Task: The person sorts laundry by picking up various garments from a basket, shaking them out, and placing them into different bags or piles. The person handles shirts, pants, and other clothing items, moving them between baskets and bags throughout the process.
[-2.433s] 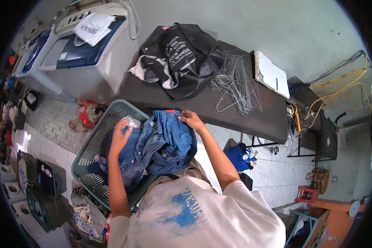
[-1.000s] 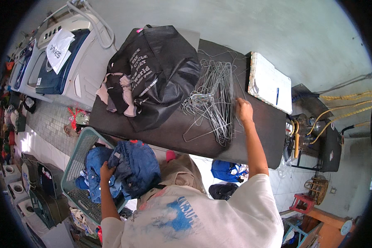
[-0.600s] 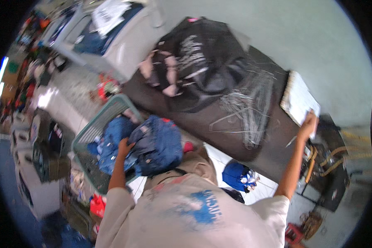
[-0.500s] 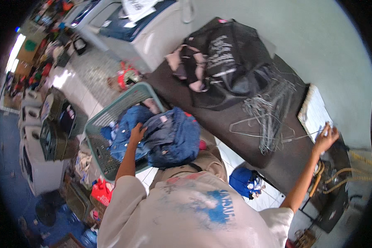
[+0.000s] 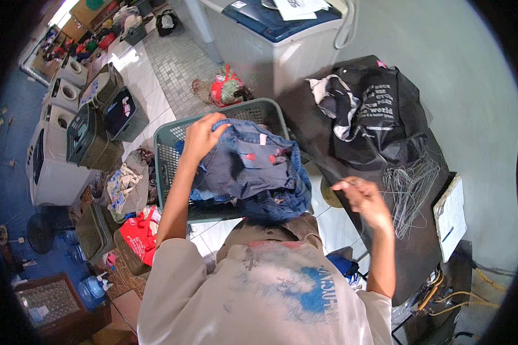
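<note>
My left hand (image 5: 204, 138) pinches the upper edge of a blue denim garment (image 5: 250, 167), raising it over a green-grey plastic basket (image 5: 279, 112). Its grey-blue inside shows, with a small white label and red marks. Other denim lies beneath it. To the right, my right hand (image 5: 365, 201) is closed around a thin wire hanger (image 5: 322, 164), smeared by motion, its hook end hard to make out. A tangled heap of wire hangers (image 5: 408, 190) lies on the dark table (image 5: 368, 253) beyond that hand.
A black bag (image 5: 385, 109) with clothes spilling out sits on the table near a white machine (image 5: 305, 52). A white sheet on a board (image 5: 450, 218) leans at the table's far right. Stacked baskets (image 5: 92, 138), washing machines (image 5: 57, 155) and a red bag (image 5: 141, 233) stand at left.
My right hand has come in from the far right toward the garment, bringing the hanger. My left hand has lifted the denim garment's edge, spreading it higher. The head view has shifted.
</note>
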### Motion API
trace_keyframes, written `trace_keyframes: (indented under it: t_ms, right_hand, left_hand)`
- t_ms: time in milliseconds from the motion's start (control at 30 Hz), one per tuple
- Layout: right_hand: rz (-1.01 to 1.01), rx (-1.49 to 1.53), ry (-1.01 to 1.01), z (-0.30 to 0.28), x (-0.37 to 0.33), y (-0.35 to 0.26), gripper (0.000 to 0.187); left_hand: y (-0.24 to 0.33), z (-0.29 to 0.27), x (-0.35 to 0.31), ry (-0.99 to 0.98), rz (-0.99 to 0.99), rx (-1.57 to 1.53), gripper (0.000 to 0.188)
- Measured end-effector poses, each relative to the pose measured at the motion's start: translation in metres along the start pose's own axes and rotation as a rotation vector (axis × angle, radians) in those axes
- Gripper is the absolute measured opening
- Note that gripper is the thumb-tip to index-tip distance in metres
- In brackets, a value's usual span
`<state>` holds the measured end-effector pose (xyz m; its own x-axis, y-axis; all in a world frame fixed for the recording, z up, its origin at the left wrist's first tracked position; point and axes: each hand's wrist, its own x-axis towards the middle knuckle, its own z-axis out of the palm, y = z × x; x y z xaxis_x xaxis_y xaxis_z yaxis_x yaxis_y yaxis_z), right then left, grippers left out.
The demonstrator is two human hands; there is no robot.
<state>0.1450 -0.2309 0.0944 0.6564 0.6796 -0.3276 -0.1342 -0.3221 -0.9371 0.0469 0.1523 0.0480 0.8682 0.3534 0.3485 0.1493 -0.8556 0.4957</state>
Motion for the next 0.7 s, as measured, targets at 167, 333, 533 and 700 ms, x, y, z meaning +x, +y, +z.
trace_keyframes:
  t_ms: [167,333,533,700]
  right_hand:
    - [-0.149,-0.167,-0.098,0.101,0.045,0.011,0.026]
    - [-0.230,-0.512,0.285,0.175,0.068,0.043,0.016]
    - [-0.313,-0.259,0.434,0.203,0.077,0.083,0.025]
    - [-0.440,-0.197,0.435,0.201,0.056,0.085,0.015]
  left_hand:
    - [-0.004,-0.005,-0.027,0.020,0.021,-0.015,0.020]
    - [0.019,-0.009,-0.052,-0.018,-0.042,-0.196,0.019]
    - [0.084,-0.012,-0.094,-0.446,0.055,-0.643,0.019]
    - [0.047,-0.018,-0.061,-0.091,0.476,-0.144,0.033]
